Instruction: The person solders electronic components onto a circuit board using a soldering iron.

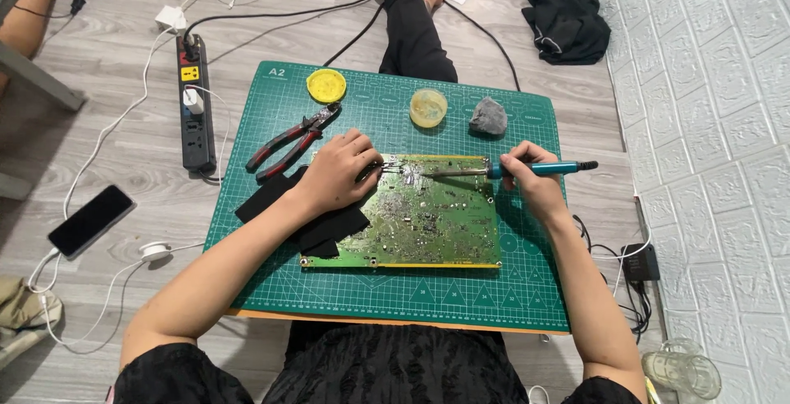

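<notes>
— What's the setting?

— A grey wood-plank floor beside a white brick-pattern wall. A person sits on it with a green cutting mat (461, 289) across their lap, cables trailing all round.

— And on the mat?

— A green circuit board (428, 223) lies flat near the middle, its long axis running left to right. Black cloth pieces (284, 198) overlap its left edge.

— The hands?

— The right hand (531, 180) is closed round a teal soldering iron (527, 169), held like a pen. The iron lies almost level, handle out to the right, tip pointing left to a shiny patch at the board's far edge (409, 172).

— So the working spot lies left of that hand?

— Yes, and just right of the left hand (341, 175), which is nearer to it. The left fingers are curled and pinched narrow over a thin metal piece, perhaps tweezers or solder wire; I cannot tell which. It points right, toward the iron's tip, and the two nearly meet.

— Anything else about?

— Red-handled pliers (290, 145) left of the hand, a yellow lid (326, 85), a small round tub (428, 108) and a grey sponge-like lump (488, 116) along the far edge. Off the mat: a black power strip (196, 116), a phone (90, 220), a black garment (564, 9) by the wall.
</notes>
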